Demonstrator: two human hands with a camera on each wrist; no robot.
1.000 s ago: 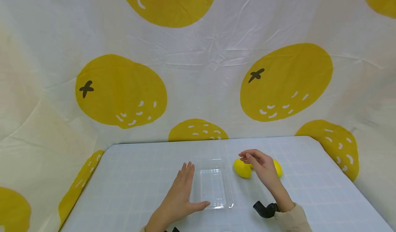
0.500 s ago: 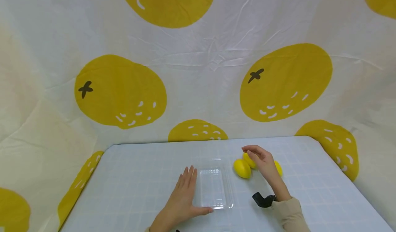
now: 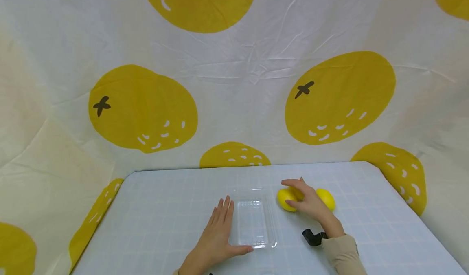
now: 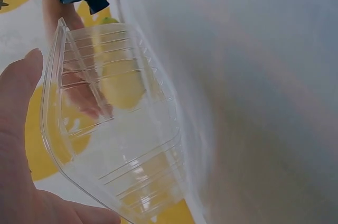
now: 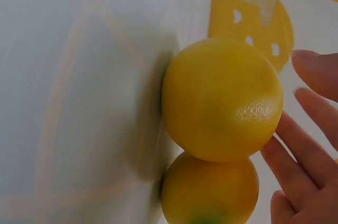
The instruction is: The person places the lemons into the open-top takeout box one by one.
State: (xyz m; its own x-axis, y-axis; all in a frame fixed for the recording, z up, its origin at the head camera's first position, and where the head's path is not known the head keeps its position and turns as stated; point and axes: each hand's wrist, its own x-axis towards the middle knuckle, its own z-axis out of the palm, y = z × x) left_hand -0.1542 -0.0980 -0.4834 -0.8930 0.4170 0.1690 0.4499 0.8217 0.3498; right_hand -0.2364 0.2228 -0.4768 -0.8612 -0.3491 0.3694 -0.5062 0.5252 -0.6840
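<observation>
A clear plastic container [image 3: 271, 226] stands on the table in front of the person. Along its left side lies the left hand [image 3: 218, 234], fingers straight and thumb out across the near edge; in the left wrist view the container's ribbed wall [image 4: 105, 145] sits beside the palm. The right hand [image 3: 309, 201] hovers over a pair of lemons, thumb and fingers parted around the left lemon [image 3: 284, 197]. In the right wrist view that lemon [image 5: 222, 100] is near the fingertips; whether they touch it I cannot tell. The second lemon [image 5: 211, 187] is partly hidden.
A third lemon [image 3: 325, 199] lies just right of the right hand. Black wrist gear [image 3: 313, 238] hangs under the right wrist. The pale checked table [image 3: 165, 210] ends at a white curtain [image 3: 238, 104] printed with yellow fruit.
The right hand has lowered over the lemons and its thumb and fingers have spread apart. The left hand has moved slightly nearer and settled against the container.
</observation>
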